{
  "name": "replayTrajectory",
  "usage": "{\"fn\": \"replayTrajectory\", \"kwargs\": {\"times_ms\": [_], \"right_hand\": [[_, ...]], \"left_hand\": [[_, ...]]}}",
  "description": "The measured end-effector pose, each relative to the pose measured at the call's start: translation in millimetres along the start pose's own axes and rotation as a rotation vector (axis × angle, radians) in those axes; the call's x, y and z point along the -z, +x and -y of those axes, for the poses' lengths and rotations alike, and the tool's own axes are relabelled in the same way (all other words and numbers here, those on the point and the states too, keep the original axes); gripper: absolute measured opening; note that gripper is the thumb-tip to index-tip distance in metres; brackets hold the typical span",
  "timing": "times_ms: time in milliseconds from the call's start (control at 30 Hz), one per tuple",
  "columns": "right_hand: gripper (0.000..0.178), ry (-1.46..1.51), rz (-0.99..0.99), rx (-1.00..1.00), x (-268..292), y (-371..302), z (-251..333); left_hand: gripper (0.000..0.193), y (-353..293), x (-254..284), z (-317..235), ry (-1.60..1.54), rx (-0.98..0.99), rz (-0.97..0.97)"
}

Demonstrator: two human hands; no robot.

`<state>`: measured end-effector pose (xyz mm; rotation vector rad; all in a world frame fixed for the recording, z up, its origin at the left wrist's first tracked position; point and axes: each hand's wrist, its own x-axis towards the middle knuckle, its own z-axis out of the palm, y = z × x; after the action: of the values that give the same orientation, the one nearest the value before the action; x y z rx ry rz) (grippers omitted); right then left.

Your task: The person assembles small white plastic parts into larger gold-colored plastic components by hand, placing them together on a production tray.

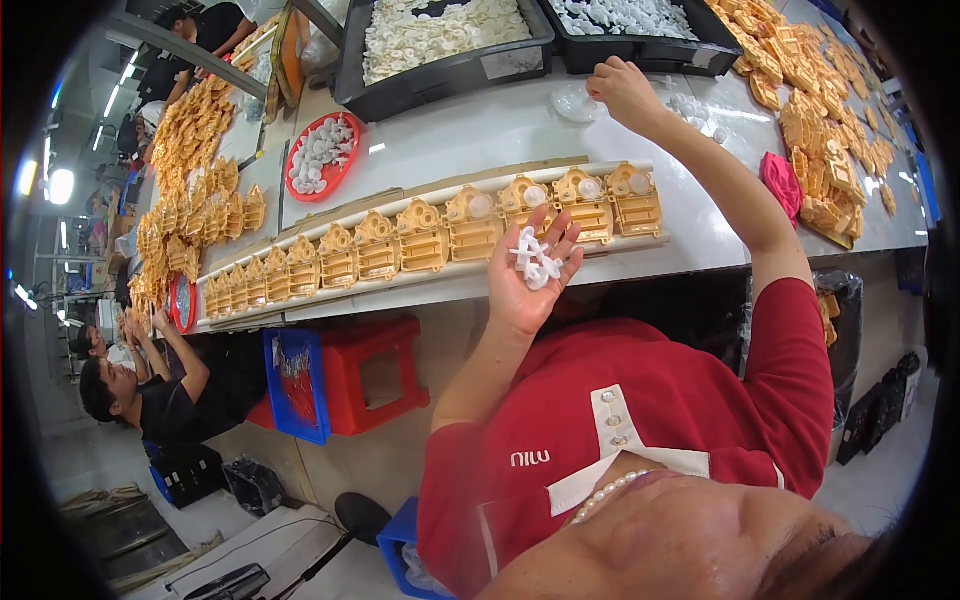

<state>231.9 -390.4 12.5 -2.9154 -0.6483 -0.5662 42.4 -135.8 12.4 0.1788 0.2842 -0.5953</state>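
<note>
My left hand (pixel 519 300) is palm up with its fingers partly curled, holding a small heap of white plastic parts (pixel 536 262). It is in front of a long row of yellow-tan plastic housings (pixel 424 245) set side by side along a pale rail. Translucent round pieces (pixel 536 196) sit on several housings toward the right end. Beyond the row, my right hand (pixel 622 92) reaches to the back of the table, fingertips pinched together beside a small pile of clear pieces (pixel 574 104). What those fingertips hold, if anything, is too small to make out.
Two black trays (pixel 440 98) of small white parts line the back. A red dish (pixel 345 183) of white pieces stands left. Housings are piled far left (pixel 195 130) and right (pixel 815 130), near a pink cloth (pixel 780 188). Other people work at left; a red stool (pixel 375 385) stands below.
</note>
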Motion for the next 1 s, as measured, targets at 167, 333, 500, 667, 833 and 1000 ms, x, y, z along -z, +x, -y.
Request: {"fn": "replayTrajectory", "kwargs": {"times_ms": [167, 333, 500, 667, 833, 1000], "right_hand": [[0.004, 0.045, -0.067, 0.103, -9, 2, 1], [0.004, 1.119, -0.021, -0.525, -17, 1, -6], [0.012, 2.434, 0.127, -0.827, -23, -11, -18], [0.011, 2.68, 0.134, -0.723, -6, -12, 9], [0.009, 2.593, 0.359, -0.627, 5, 3, 43], [0.023, 1.657, 0.663, -0.389, 12, 37, 104]], "left_hand": [[0.038, -1, 2, -2, -0.024, -0.001, 0.004], [0.038, 1, 2, -2, -0.019, 0.004, 0.008], [0.038, 2, 1, 0, -0.024, -0.015, -0.039], [0.038, 0, -5, 3, -0.023, -0.034, -0.078], [0.038, -6, 0, -1, -0.017, -0.049, -0.015], [0.039, -22, 6, -16, -0.053, -0.088, 0.015]]}}
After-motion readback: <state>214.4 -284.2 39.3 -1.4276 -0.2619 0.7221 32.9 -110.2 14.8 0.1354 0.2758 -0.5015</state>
